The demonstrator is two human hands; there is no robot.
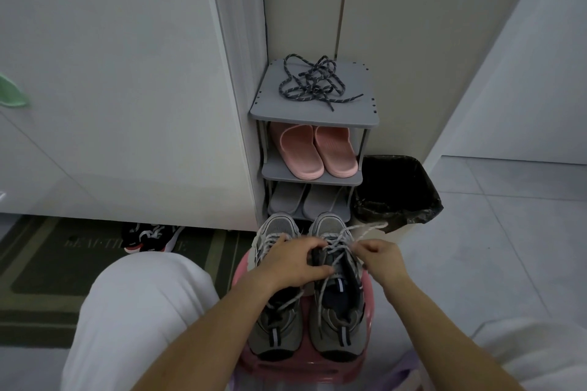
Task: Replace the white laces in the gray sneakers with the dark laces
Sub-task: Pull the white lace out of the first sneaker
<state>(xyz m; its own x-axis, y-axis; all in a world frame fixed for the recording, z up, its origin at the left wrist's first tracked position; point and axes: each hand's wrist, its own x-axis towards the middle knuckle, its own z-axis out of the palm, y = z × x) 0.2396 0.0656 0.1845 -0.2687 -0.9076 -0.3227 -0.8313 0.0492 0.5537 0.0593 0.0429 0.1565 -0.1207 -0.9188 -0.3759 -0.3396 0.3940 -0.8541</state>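
Two gray sneakers stand side by side on a pink stool (305, 368), toes pointing away from me: the left sneaker (276, 327) and the right sneaker (338, 324). Both carry white laces (336, 244). My left hand (290, 263) grips the tongue area of the right sneaker. My right hand (379, 259) pinches a white lace end that runs up and to the right. The dark laces (313, 82) lie in a tangled heap on top of the gray shoe rack (270, 111).
Pink slippers (313, 149) and gray slippers (305, 200) fill the rack's lower shelves. A bin with a black bag (397, 190) stands right of the rack. A dark doormat (47, 270) and black shoes (152, 236) lie to the left.
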